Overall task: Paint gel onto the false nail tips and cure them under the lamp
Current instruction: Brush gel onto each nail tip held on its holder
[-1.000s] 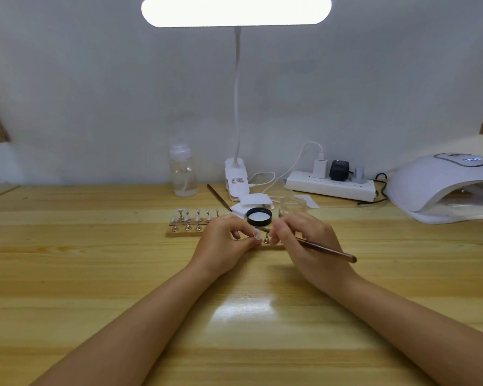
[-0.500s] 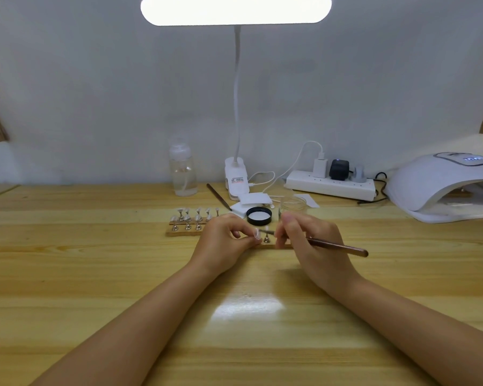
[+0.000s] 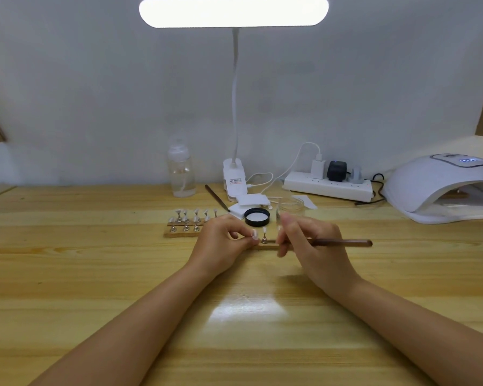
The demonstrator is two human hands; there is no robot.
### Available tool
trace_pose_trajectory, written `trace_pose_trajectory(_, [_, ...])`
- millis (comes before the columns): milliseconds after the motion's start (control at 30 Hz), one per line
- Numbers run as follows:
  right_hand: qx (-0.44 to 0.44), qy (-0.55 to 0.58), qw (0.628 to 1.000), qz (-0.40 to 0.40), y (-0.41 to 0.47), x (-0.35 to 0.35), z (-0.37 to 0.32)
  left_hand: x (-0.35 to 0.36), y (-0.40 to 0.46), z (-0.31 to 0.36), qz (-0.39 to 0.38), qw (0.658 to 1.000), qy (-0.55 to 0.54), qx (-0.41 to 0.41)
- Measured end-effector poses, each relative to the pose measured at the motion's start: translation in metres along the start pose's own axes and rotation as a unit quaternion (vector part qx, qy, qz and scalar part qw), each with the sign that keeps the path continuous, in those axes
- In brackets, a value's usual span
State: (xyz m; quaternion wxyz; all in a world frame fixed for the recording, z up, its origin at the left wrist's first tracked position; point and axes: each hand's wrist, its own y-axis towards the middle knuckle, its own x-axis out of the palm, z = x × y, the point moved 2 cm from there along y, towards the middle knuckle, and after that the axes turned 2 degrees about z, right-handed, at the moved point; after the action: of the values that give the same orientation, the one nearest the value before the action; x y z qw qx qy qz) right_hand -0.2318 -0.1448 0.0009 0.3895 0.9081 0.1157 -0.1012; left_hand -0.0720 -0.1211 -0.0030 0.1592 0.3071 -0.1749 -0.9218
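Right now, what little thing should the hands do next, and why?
Probably bring the brush tip back to the nail tip and keep painting. The left hand pinches that tip beside the stand, while the right hand grips the brush just apart from it. The curing lamp sits far right, so curing likely comes later.

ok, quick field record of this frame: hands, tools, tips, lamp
left hand: pinches a false nail tip
right hand: grips brush, handle pointing right
wooden strip: holds rows of tips on metal stands, left of the hands
single stand: upright between the hands
black lid: lies behind the hands
clear jar: open, right of lid
curing lamp: far right, display lit
spare brush: on table
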Motion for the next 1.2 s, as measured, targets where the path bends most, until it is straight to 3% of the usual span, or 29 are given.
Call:
trace_pose_trajectory(67, [-0.037, -0.047, 0.997, 0.046, 0.005, -0.006, -0.001, 0.0, 0.001, -0.001, -0.005, 1.0, -0.004, -0.013])
trace_pose_trajectory(167, [-0.014, -0.088, 0.993, 0.077, 0.016, -0.021, 0.004, 0.0, 0.001, -0.001, -0.009, 1.0, -0.007, -0.027])
trace_pose_trajectory(467, [-0.022, -0.229, 0.97, -0.082, 0.018, -0.036, 0.019, 0.002, 0.003, -0.003, -0.015, 0.999, 0.013, -0.05])
trace_pose_trajectory(600, [-0.057, -0.275, 0.955, -0.098, 0.016, -0.03, 0.021, 0.002, 0.002, -0.003, -0.015, 0.998, 0.03, -0.048])
trace_pose_trajectory(1000, [-0.159, -0.276, 0.945, -0.08, 0.013, -0.027, 0.013, 0.005, 0.004, -0.006, -0.02, 0.997, 0.062, -0.035])
trace_pose_trajectory(1200, [-0.175, -0.199, 0.964, -0.006, 0.01, -0.022, 0.005, 0.005, 0.001, -0.004, 0.018, 0.996, 0.084, 0.027])
